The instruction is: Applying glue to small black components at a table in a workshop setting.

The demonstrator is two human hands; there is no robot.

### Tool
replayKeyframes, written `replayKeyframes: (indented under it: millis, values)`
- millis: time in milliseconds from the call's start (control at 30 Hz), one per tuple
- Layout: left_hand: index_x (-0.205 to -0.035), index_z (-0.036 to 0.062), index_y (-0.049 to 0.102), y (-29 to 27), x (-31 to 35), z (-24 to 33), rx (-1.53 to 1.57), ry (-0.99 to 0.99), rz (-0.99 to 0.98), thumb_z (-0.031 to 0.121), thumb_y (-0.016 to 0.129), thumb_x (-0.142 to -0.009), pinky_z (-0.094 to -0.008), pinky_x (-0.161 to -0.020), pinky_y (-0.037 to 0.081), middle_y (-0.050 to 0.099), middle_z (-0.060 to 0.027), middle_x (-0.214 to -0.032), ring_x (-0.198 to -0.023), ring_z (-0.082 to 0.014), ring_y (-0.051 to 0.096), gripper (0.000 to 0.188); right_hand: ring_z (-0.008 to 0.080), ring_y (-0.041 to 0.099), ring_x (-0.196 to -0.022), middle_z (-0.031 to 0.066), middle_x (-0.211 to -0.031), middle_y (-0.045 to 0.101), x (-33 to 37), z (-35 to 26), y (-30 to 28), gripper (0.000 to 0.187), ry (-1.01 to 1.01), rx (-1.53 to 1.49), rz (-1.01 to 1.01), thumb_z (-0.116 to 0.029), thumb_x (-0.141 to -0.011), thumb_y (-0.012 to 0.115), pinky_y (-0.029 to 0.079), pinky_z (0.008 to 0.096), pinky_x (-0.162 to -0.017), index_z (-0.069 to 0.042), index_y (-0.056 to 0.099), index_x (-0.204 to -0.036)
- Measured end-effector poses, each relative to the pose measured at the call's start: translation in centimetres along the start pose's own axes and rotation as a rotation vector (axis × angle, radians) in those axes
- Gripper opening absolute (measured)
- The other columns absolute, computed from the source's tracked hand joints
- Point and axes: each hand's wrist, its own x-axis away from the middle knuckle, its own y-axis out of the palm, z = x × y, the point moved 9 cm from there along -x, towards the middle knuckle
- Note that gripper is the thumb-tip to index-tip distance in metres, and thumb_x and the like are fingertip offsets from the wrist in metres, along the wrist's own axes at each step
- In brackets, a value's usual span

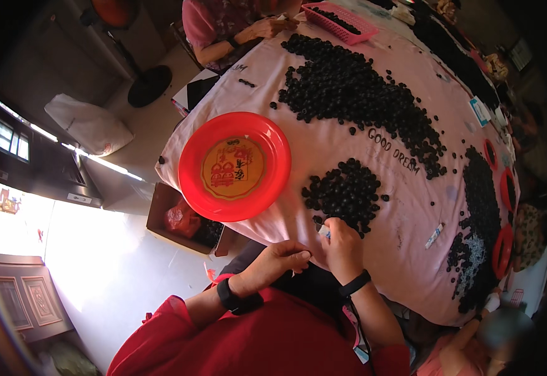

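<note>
My right hand is at the table's near edge, fingers closed round a small white and blue object whose kind I cannot make out. Just left of it, my left hand is closed with thumb against fingers; whatever is in the pinch is too small to name. A small heap of black round parts lies right beyond my right hand. To its left stands a red round plate with a yellow patterned middle.
A larger heap of black parts spreads beyond, near a pink basket. Another person's hand is at the far edge. A cardboard box sits left below the table. At right lie more black parts and red plates.
</note>
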Motion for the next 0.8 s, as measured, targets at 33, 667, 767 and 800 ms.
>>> replayKeyframes:
  millis: [33, 667, 767, 800]
  values:
    - [-0.116, -0.0004, 0.064, 0.0, 0.0, 0.2, 0.056, 0.014, -0.004, 0.023, 0.062, -0.099, -0.0278, -0.084, 0.052, 0.067, -0.0022, -0.097, -0.09, -0.0104, 0.063, 0.029, 0.0356, 0.066, -0.081, 0.0156, -0.089, 0.066, 0.2, 0.5, -0.6, 0.025, 0.06, -0.117, 0.026, -0.007, -0.08, 0.072, 0.052, 0.0437, -0.069, -0.004, 0.059, -0.102]
    - [-0.107, 0.0076, 0.066, 0.6, 2.2, 3.2, -1.322, 0.498, 0.109, 0.017, 0.067, -0.087, -0.0462, -0.108, 0.034, 0.059, -0.0052, -0.137, -0.135, -0.0249, 0.046, 0.022, 0.0353, 0.067, -0.08, 0.0175, -0.094, 0.069, 7.8, 0.4, -0.3, 0.059, 0.011, -0.175, -0.172, 0.002, -0.073, 0.065, 0.055, 0.0427, -0.071, -0.001, 0.057, -0.131]
    - [-0.106, 0.0077, 0.067, 1.3, 2.2, 3.6, -1.365, 0.53, 0.14, 0.017, 0.066, -0.088, -0.0453, -0.105, 0.036, 0.062, -0.0044, -0.132, -0.131, -0.0246, 0.049, 0.02, 0.0347, 0.067, -0.078, 0.0172, -0.094, 0.069, 7.8, 1.0, -0.9, 0.062, 0.034, -0.197, -0.139, 0.002, -0.072, 0.065, 0.055, 0.0423, -0.07, -0.001, 0.057, -0.133]
    - [-0.105, 0.0084, 0.067, 1.4, 2.2, 3.9, -1.381, 0.546, 0.176, 0.017, 0.065, -0.088, -0.0434, -0.1, 0.037, 0.063, -0.0037, -0.126, -0.124, -0.0236, 0.052, 0.019, 0.0358, 0.067, -0.079, 0.0184, -0.096, 0.069, 7.9, 1.5, -1.0, 0.061, 0.092, -0.21, -0.134, 0.003, -0.072, 0.063, 0.055, 0.0425, -0.071, -0.001, 0.057, -0.133]
